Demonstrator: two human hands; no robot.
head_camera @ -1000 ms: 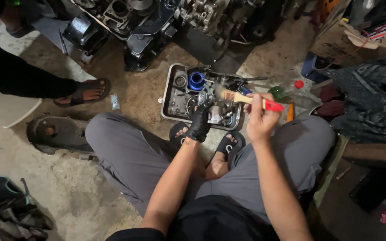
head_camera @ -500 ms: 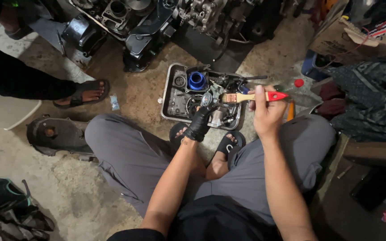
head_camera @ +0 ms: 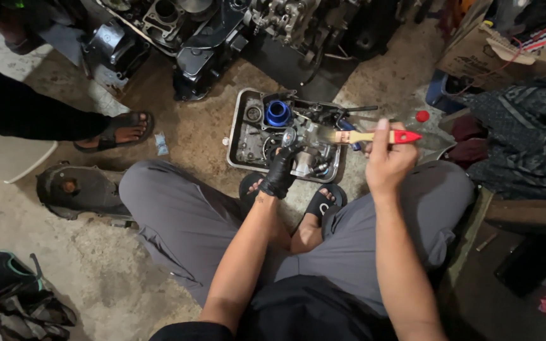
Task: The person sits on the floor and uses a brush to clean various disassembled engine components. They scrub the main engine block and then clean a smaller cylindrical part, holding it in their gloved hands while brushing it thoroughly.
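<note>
I sit on the floor with a metal tray [head_camera: 238,136] of engine parts between my feet. My left hand [head_camera: 279,173], in a dark grimy glove, grips a silver metal part [head_camera: 303,151] over the tray. My right hand [head_camera: 387,161] holds a paintbrush [head_camera: 374,136] with a wooden ferrule end and a red handle, lying level, its bristles pointing left at the part. A blue round piece [head_camera: 278,113] lies in the tray's far side.
Dark engine blocks [head_camera: 222,31] line the far side. Another person's sandalled foot [head_camera: 118,131] is at left, near a black engine cover [head_camera: 77,189]. A cardboard box [head_camera: 507,53] and dark cloth [head_camera: 526,132] are at right; a bag [head_camera: 14,297] lies at lower left.
My right hand has lifted slightly and levelled the brush, its bristles drawing nearer the part. My left hand has stayed on the part.
</note>
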